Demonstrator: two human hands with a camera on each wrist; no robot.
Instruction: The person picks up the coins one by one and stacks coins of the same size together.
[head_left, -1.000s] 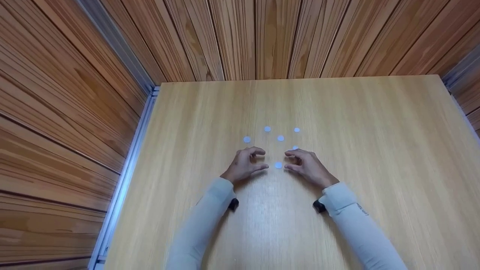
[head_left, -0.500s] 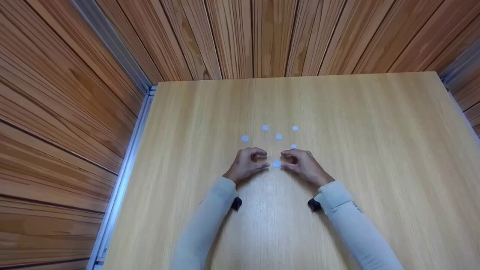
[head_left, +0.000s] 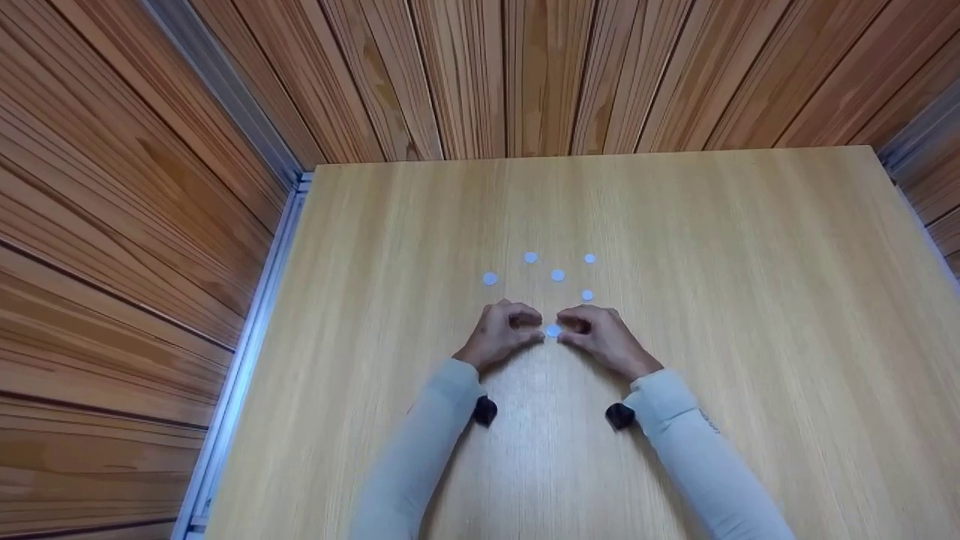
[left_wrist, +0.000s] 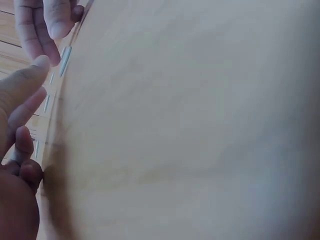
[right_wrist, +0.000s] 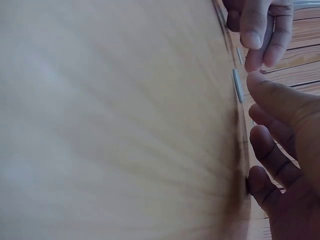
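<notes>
A small pale-blue disc [head_left: 553, 331] lies flat on the wooden table, between the two hands. On its left is my left hand [head_left: 499, 331], thumb and fingers bent with a gap between them and nothing held. My right hand [head_left: 602, 339] mirrors it on the other side, fingertips right at the disc's edge. Seen edge-on, the same disc is a thin strip [left_wrist: 65, 61] in the left wrist view and a similar strip [right_wrist: 237, 86] in the right wrist view. Just beyond the right hand's fingers sits another disc [head_left: 587, 295].
Farther off lie several more pale discs, among them a left one [head_left: 490, 278], a middle one [head_left: 557, 275] and a far right one [head_left: 589, 258]. The table [head_left: 712, 247] meets wood-panelled walls [head_left: 465, 75] at the back and left, with a metal rail [head_left: 247, 345] along its left side.
Both hands have moved inward toward each other, narrowing the space around the near disc. The disc beyond the right hand, partly covered before, now shows whole.
</notes>
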